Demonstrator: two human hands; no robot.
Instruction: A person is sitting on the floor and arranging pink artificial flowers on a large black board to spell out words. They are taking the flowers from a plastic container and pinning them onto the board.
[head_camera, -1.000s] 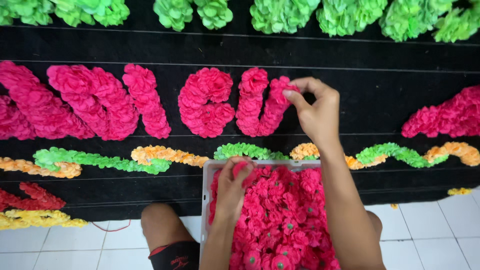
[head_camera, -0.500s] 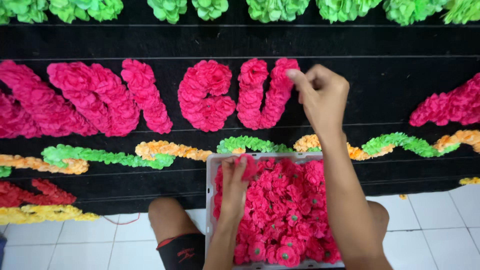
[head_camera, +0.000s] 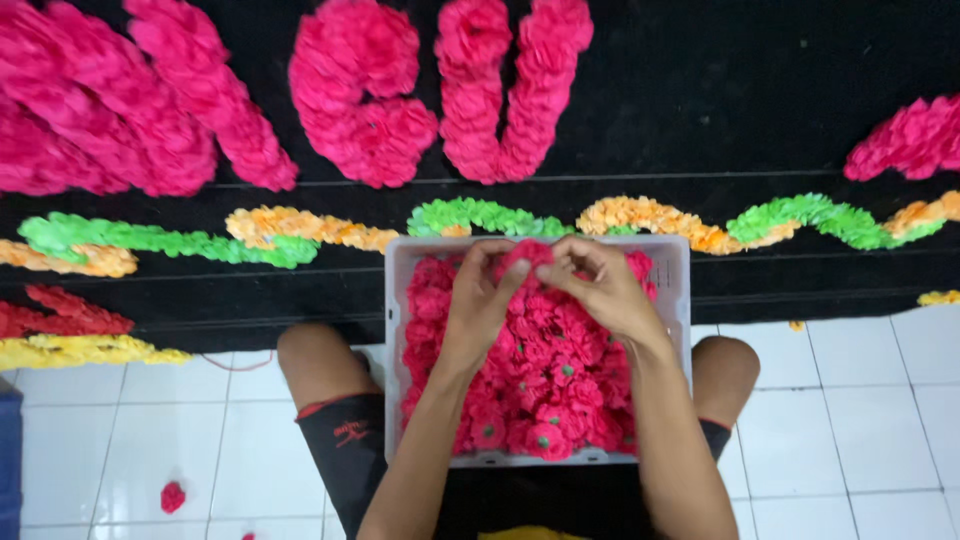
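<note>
A white plastic crate (head_camera: 678, 300) rests on my lap, filled with several pink paper flowers (head_camera: 540, 400). Both hands meet over its far end. My left hand (head_camera: 478, 300) and my right hand (head_camera: 598, 285) pinch one pink paper flower (head_camera: 527, 254) between their fingertips, just above the pile. Ahead of the crate lies a black board (head_camera: 720, 90) carrying big pink flower shapes (head_camera: 505, 90).
A wavy band of green and orange paper flowers (head_camera: 480, 216) crosses the board just beyond the crate. Red and yellow flower strips (head_camera: 70, 335) lie at the left edge. A loose pink flower (head_camera: 173, 496) sits on the white tiled floor at lower left. My knees flank the crate.
My right hand has come back from the pink shape on the board down to the crate. Both hands now hold one flower together. The view has moved closer and lower.
</note>
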